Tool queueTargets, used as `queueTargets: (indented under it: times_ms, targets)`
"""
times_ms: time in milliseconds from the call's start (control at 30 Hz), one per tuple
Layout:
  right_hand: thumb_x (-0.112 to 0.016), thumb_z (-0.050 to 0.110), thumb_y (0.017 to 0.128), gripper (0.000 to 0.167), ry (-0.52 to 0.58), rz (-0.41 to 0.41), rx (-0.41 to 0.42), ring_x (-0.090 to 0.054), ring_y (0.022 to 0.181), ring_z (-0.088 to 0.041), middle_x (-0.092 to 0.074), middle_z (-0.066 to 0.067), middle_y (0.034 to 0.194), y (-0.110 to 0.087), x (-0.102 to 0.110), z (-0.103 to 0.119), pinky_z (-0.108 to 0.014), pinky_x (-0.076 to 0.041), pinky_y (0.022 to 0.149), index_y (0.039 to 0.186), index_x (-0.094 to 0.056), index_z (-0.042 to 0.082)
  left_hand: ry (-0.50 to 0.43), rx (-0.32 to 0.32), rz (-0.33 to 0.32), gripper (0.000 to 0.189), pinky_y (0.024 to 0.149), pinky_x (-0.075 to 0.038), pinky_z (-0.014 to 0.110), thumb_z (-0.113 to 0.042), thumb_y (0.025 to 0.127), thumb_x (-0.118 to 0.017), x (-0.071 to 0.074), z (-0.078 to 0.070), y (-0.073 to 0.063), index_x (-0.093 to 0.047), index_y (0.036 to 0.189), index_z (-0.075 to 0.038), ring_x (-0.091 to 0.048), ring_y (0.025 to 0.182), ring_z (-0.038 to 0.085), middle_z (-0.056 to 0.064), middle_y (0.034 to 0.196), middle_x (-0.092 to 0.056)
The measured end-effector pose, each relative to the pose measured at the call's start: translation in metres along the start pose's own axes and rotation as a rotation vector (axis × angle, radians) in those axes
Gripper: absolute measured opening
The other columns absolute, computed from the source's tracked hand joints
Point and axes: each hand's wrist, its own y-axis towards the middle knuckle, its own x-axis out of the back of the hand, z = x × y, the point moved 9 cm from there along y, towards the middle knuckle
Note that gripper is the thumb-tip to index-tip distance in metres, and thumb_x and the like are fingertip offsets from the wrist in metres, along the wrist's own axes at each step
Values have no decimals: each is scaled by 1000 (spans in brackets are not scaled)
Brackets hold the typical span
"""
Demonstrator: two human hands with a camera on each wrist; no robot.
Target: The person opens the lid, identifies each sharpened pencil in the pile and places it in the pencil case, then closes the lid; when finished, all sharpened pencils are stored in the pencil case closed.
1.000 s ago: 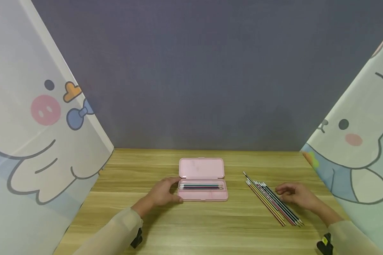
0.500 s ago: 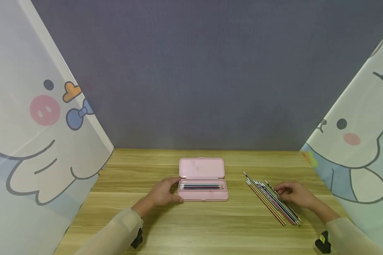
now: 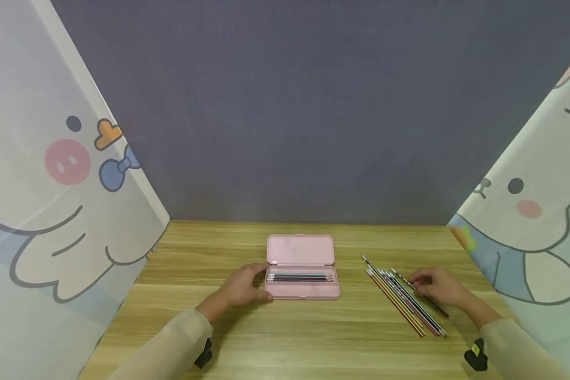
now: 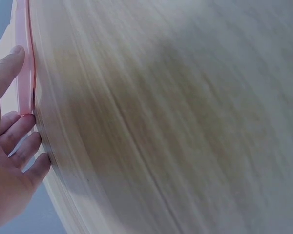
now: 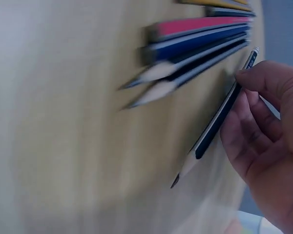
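At its left end, the pink pencil case (image 3: 290,292) is held by my left hand (image 3: 239,287), thumb at the front corner and forefinger near the back one. Its lid (image 3: 300,250) is laid back. A few pencils (image 3: 299,277) lie in its long rear compartment. My right hand (image 3: 439,287) pinches a dark, white-striped pencil (image 5: 217,119) between thumb and fingers, its sharpened tip pointing down toward the table in the right wrist view. Left of that hand lies a slanting bundle of several pencils (image 3: 399,301), yellow, red and dark, with white-ended tops pointing away.
The wooden table (image 3: 285,343) runs back to a grey wall (image 3: 285,116). Cartoon-printed panels, the left panel (image 3: 24,184) and the right panel (image 3: 546,227), flank it. The case's front compartments hold nothing visible.
My right hand has drawn one dark pencil off the right side of the bundle, so it now lies apart at an angle. The left hand and the case have stayed put.
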Motion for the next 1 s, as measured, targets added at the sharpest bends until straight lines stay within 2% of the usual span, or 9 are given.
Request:
queueTargets:
  times_ms: [100,233,400,600,833,1000]
  targets:
    - [-70,0,90,20,21,16,16,-63,80,2,-75,-9,95,10,6,10,-24,-54,62,108,-75,-6,-9,6,-3,87,113,-44,55,-43,74,-91,1,0,1,-56,146,-10,-54,136,36,11,145,-61]
    - [-71,6,93,20,-22,24,28,-66,83,0,-76,-7,98,29,12,28,-24,-56,66,112,-76,-1,-15,18,3,86,114,-44,53,-42,74,-91,1,1,1,-56,146,-12,-54,136,34,9,146,-61]
    - [-70,11,96,22,-11,69,19,-68,87,-5,-76,-10,105,55,5,57,-26,-58,71,116,-75,3,-4,11,4,86,113,-45,53,-42,73,-91,0,2,0,-57,146,-11,-55,135,34,9,145,-61]
    - [-67,3,96,24,56,132,84,-68,88,-11,-74,-17,108,89,-19,102,-28,-58,71,119,-74,1,1,13,8,85,114,-44,52,-43,74,-91,0,3,-2,-56,146,-13,-54,136,33,8,145,-61]
    - [-65,-1,95,22,84,202,220,-69,89,-14,-75,-16,103,123,-58,158,-32,-60,79,113,-76,3,0,23,10,88,113,-44,54,-44,73,-91,0,1,-1,-56,146,-10,-54,136,35,10,144,-61]
    - [-67,0,94,20,83,266,267,-69,89,-12,-77,-10,100,143,-88,187,-30,-59,80,111,-78,3,2,16,5,89,114,-44,53,-45,74,-91,2,0,1,-55,147,-10,-53,137,35,10,146,-60]
